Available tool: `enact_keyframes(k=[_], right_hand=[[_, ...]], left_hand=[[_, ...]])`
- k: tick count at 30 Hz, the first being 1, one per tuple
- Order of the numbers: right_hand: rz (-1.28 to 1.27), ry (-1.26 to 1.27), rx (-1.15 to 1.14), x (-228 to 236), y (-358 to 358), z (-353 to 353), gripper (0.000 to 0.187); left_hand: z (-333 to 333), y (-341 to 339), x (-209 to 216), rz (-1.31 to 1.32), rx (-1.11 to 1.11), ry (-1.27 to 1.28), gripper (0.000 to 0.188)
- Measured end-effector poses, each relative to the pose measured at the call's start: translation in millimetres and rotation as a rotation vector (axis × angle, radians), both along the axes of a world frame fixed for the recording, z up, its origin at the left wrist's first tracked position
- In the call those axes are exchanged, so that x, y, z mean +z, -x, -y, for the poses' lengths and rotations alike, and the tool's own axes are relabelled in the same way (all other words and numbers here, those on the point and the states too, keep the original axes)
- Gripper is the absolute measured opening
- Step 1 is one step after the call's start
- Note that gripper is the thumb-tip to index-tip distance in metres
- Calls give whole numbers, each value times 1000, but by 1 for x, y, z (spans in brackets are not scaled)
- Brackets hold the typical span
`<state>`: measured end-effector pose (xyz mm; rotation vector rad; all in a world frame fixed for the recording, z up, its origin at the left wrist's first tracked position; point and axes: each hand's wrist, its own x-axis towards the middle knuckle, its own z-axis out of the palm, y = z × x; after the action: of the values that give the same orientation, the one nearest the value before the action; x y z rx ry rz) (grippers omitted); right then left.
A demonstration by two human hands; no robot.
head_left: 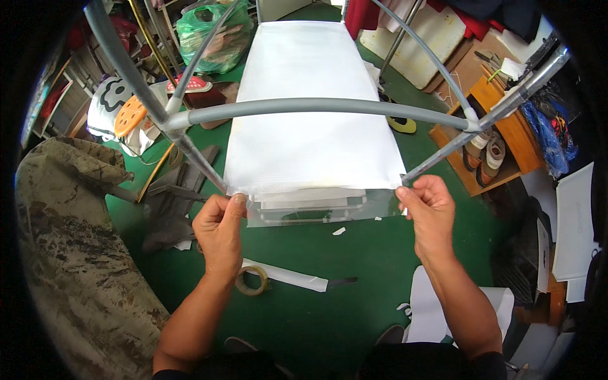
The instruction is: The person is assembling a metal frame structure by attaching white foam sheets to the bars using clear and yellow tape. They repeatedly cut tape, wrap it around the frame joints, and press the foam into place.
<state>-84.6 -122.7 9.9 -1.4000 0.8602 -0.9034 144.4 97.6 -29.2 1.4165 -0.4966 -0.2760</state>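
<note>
A white sheet (pixel 310 139) lies stretched inside a frame of grey tubes (pixel 316 107), its near edge toward me. Along that edge runs a wide strip of clear plastic film (pixel 304 217), spanning between my two hands. My left hand (pixel 218 231) is closed, thumb and finger pinching the film's left end at the sheet's near left corner. At the near right corner, my right hand (pixel 432 212) pinches the other end. Through the film I see pale bars or strips that I cannot make out clearly.
On the green floor below lie a tape roll (pixel 253 293) and a white strip (pixel 291 277). A stained cloth (pixel 76 234) covers something at left. White paper (pixel 421 310) lies at lower right. Shoes sit in a wooden cabinet (pixel 522 136); a green bag (pixel 212 38) stands far left.
</note>
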Motion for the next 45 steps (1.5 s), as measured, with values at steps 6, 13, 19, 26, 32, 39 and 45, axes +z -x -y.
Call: enact_keyframes(k=[6, 13, 19, 26, 32, 39, 45], right_hand=[[6, -1, 1, 1, -1, 1, 25], [6, 3, 0, 0, -3, -1, 24], [-32, 7, -17, -5, -3, 0, 23], [-40, 37, -14, -12, -3, 3, 23], [-15, 38, -5, -13, -4, 3, 22], [-26, 27, -19, -15, -4, 4, 21], [-31, 19, -12, -14, -5, 5, 22]], left_hand=[[2, -1, 2, 37, -2, -20, 30], [1, -2, 0, 32, 4, -4, 29], [1, -4, 1, 28, 19, -28, 30], [1, -4, 4, 31, 26, -78, 31], [1, -5, 4, 32, 28, -66, 32], [2, -4, 6, 13, 32, -77, 33], [3, -5, 5, -2, 34, -66, 34]])
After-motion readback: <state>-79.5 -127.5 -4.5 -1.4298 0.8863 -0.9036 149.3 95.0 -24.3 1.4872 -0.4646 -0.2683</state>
